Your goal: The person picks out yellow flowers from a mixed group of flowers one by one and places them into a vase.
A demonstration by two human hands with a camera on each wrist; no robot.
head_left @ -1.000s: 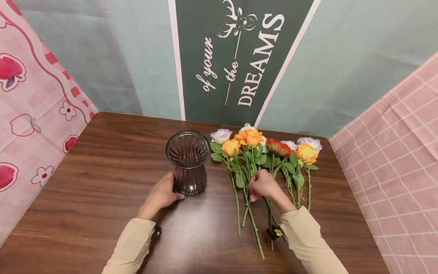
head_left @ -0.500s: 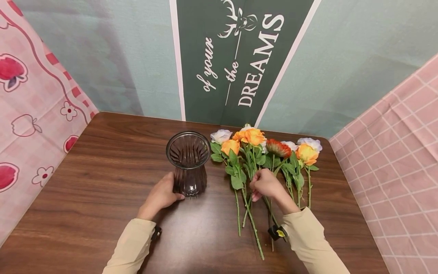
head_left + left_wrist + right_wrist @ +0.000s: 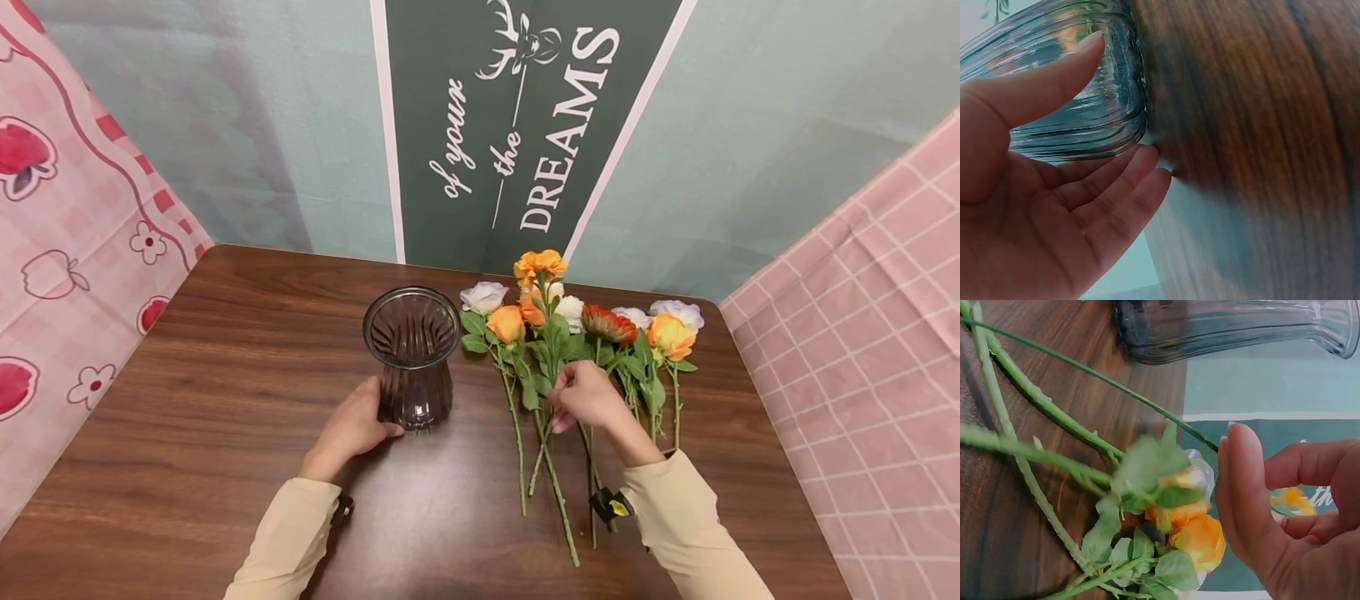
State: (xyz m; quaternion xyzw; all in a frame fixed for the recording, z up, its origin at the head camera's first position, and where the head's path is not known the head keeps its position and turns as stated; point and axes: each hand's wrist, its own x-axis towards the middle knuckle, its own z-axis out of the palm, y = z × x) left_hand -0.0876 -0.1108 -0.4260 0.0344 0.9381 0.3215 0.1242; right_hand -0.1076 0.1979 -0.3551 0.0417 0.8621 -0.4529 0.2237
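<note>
A dark translucent ribbed glass vase (image 3: 417,387) stands upright on the wooden table. My left hand (image 3: 351,429) holds it low on its left side; in the left wrist view the thumb (image 3: 1054,84) lies along the glass and the fingers (image 3: 1113,203) reach around by the base. With thumb and fingertips, my right hand (image 3: 588,398) pinches a thin green stem (image 3: 1100,376). This stem belongs to an orange flower (image 3: 540,265), its head raised above the other blooms in the head view. Beneath lie an orange rose (image 3: 506,323) and crossed stems.
More flowers lie right of the vase: a pale lilac rose (image 3: 483,297), a red-orange flower (image 3: 609,324) and a yellow-orange rose (image 3: 671,335). Fabric backdrops stand behind the table (image 3: 240,350) and along both sides. Several stems point toward the front edge.
The orange flower in my right hand has risen from the pile, its head now higher than the others. My right hand has shifted slightly up; the left hand and vase have stayed put.
</note>
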